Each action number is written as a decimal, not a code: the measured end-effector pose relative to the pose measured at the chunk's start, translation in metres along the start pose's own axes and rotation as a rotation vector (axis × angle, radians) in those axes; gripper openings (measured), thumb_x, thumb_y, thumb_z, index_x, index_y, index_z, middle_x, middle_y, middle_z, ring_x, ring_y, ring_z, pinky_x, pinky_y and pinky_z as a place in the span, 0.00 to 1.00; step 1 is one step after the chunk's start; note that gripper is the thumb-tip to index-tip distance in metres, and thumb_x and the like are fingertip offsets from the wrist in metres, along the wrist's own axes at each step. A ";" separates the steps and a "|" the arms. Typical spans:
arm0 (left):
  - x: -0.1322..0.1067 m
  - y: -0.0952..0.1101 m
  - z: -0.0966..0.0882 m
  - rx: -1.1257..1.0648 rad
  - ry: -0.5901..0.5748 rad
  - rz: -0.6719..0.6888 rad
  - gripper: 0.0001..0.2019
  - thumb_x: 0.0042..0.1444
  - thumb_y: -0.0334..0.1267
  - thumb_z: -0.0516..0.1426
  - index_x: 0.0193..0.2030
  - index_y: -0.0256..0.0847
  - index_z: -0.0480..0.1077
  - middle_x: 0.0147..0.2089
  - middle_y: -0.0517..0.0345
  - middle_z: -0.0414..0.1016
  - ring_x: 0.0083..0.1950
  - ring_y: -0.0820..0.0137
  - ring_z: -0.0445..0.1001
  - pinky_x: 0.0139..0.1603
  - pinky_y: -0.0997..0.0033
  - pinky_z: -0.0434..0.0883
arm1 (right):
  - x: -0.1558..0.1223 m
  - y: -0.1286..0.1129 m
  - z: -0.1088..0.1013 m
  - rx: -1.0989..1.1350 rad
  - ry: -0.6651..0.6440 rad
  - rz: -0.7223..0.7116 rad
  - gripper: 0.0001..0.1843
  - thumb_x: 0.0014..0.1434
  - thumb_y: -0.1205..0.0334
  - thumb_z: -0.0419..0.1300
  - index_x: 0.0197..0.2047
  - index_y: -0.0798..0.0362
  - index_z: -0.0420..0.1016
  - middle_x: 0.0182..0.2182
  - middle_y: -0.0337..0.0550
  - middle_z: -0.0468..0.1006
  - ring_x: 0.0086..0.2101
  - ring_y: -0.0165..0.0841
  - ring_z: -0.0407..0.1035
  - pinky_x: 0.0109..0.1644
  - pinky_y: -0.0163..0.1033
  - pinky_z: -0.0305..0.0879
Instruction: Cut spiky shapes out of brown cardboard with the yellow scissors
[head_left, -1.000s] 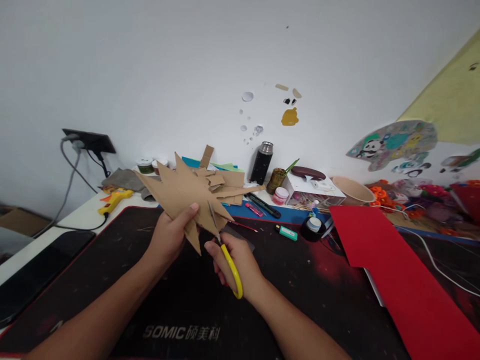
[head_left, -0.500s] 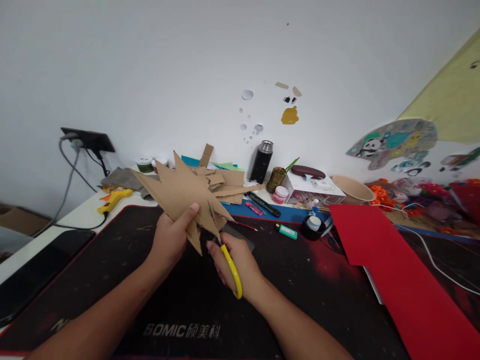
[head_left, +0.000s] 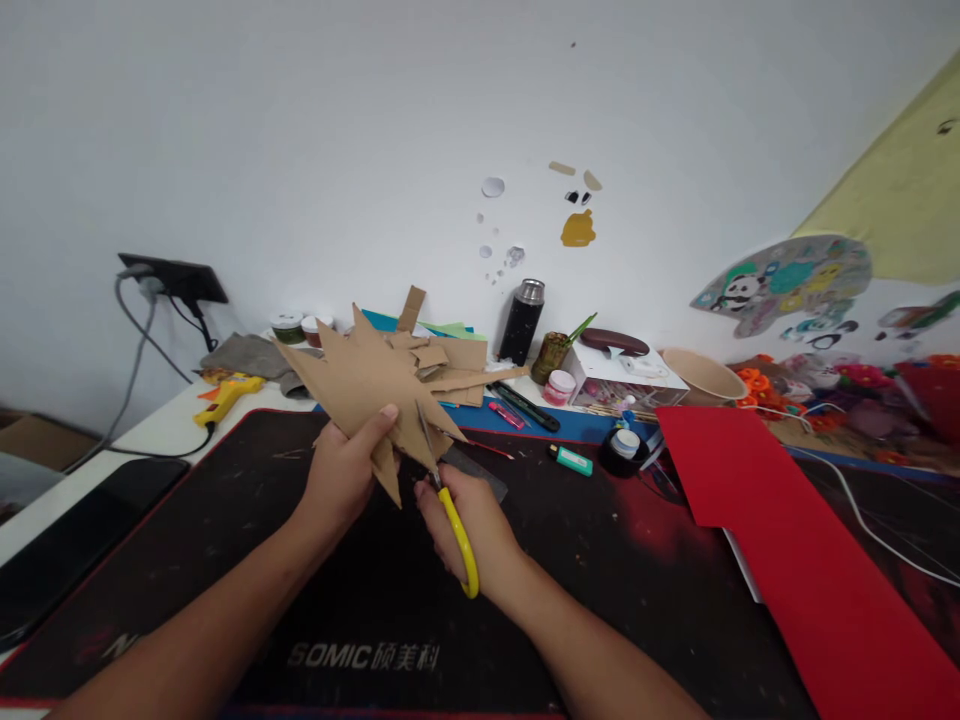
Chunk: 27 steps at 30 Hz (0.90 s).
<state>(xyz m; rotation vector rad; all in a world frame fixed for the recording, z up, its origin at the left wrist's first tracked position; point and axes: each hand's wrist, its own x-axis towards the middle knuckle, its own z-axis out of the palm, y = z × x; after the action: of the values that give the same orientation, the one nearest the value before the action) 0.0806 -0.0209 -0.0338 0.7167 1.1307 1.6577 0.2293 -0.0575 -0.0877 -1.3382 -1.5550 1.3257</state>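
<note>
A spiky, star-like piece of brown cardboard (head_left: 364,378) is held up above the black desk mat. My left hand (head_left: 346,462) grips its lower edge, thumb on the front face and fingers hidden behind. My right hand (head_left: 471,520) is closed around the yellow handle of a pair of scissors (head_left: 459,540). One blade lies over the front of the cardboard near its lower right points; the other blade is hidden. Behind the cardboard lies a pile of cardboard scraps (head_left: 457,362).
The black desk mat (head_left: 360,600) spreads under both hands. To the left are a yellow glue gun (head_left: 229,397) and a dark phone (head_left: 82,540). A black flask (head_left: 521,325) stands by the wall. A green lighter (head_left: 571,460) and a red sheet (head_left: 787,540) lie to the right.
The cardboard's left spikes have shifted slightly right and down. Both hands keep their grips, and the scissors stay at nearly the same place on the cardboard. The view has shifted a little.
</note>
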 end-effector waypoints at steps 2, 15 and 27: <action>-0.001 0.002 0.002 -0.022 0.002 -0.007 0.23 0.41 0.44 0.78 0.42 0.36 0.81 0.38 0.50 0.88 0.36 0.57 0.86 0.33 0.68 0.81 | 0.000 0.000 0.001 0.014 0.006 0.003 0.16 0.69 0.44 0.66 0.39 0.47 0.75 0.21 0.34 0.68 0.24 0.35 0.68 0.27 0.36 0.60; 0.005 0.008 0.004 -0.024 -0.006 -0.003 0.21 0.42 0.41 0.77 0.41 0.35 0.82 0.36 0.51 0.87 0.36 0.59 0.85 0.35 0.67 0.81 | 0.000 -0.009 -0.003 0.075 -0.107 0.016 0.20 0.70 0.41 0.64 0.38 0.47 0.67 0.19 0.29 0.65 0.14 0.29 0.62 0.15 0.31 0.54; 0.042 0.044 -0.023 -0.227 0.046 0.007 0.11 0.47 0.27 0.70 0.36 0.38 0.76 0.30 0.61 0.80 0.21 0.77 0.72 0.14 0.83 0.65 | -0.004 -0.022 -0.014 0.030 -0.213 -0.015 0.17 0.71 0.45 0.63 0.39 0.49 0.70 0.18 0.28 0.68 0.14 0.26 0.63 0.16 0.27 0.57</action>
<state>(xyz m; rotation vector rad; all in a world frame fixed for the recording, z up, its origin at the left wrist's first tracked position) 0.0287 0.0061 -0.0042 0.5402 0.9532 1.7815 0.2378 -0.0569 -0.0627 -1.1958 -1.6754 1.5166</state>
